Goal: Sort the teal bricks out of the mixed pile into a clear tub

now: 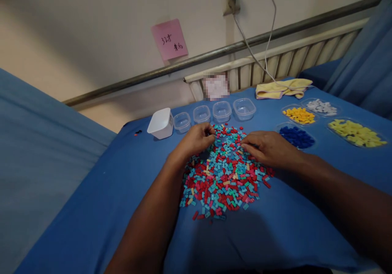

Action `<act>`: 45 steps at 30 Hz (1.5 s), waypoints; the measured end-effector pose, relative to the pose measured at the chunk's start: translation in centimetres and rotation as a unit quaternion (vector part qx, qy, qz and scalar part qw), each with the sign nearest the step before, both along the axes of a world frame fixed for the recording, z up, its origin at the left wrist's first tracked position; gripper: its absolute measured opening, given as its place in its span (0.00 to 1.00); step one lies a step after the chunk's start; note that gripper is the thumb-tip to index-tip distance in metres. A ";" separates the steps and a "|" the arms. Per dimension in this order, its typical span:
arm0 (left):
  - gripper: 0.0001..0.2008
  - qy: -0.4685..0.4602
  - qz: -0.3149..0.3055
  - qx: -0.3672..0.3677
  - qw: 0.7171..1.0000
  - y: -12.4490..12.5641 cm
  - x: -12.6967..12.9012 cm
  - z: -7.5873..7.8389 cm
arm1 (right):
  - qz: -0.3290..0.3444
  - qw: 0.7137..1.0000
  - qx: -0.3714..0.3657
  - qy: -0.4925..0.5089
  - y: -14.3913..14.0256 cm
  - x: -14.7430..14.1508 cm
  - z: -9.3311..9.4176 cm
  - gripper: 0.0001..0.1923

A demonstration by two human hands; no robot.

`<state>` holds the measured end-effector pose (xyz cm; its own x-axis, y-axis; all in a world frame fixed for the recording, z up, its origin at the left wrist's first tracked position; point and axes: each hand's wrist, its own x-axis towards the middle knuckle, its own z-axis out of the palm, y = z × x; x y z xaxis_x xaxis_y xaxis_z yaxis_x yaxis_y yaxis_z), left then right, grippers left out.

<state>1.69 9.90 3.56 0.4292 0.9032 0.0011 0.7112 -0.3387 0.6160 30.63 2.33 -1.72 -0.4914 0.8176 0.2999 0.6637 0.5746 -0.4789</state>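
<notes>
A wide heap of small red, light-blue and teal bricks (pixel 225 176) lies on the blue cloth-covered table (pixel 128 184). My left hand (pixel 196 140) rests on the heap's far left edge with fingers curled; whether it holds bricks is hidden. My right hand (pixel 266 148) lies palm-down on the heap's right side, fingertips pinched among the bricks. Beyond the heap stand several empty clear tubs (pixel 222 110) in a row and a white tub (pixel 161 123) at their left end.
Clear lids to the right hold sorted bricks: dark blue (pixel 296 137), orange-yellow (pixel 299 115), white (pixel 322 107), pale yellow (pixel 357 132). A yellow cloth (pixel 283 88) lies at the back. A tiny red and black piece (pixel 137 132) sits far left. Wall, radiator and cable stand behind.
</notes>
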 end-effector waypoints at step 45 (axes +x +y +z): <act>0.14 0.036 -0.125 0.169 0.977 -6.1 1.7 1.1 | -0.088 0.513 -0.564 0.642 -2.3 -6.3 2.7 0.11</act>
<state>3.42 3.80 4.62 0.6461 0.7237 0.2426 0.6174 -0.6823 0.3914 24.38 0.04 0.96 -0.3694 0.8245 -0.4286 -0.6195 -0.5623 -0.5478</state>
